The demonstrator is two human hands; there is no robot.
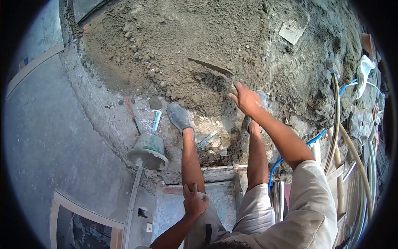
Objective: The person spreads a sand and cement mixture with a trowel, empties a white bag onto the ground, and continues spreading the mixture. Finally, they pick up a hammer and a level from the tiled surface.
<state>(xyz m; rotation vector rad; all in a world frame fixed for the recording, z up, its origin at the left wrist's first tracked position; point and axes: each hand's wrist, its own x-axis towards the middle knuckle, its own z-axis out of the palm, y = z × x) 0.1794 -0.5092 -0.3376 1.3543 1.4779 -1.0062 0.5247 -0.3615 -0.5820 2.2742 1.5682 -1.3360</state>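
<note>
Trowel (212,67): blade's out over the crumbly heap (174,33), ahead of the feet, tip off to the left. Can't tell how deep the edge sits, if at all.
Right hand (248,101): fingers curled round the trowel's handle, most of it hidden. If the edge catches a hard lump, I reckon the blade could twist in that grip.
Left hand (195,202): fingers loosely parted, resting at the left knee. If it slips, balance might go, imo.
Shoes (180,116): both by the heap's near edge, and loose crumbs could slide underfoot.
String line (270,50): right of the blade, so a wide swing might snag it.
Bucket (149,142): looks tipped, near the left leg, kickable on a sloppy sidestep.
</note>
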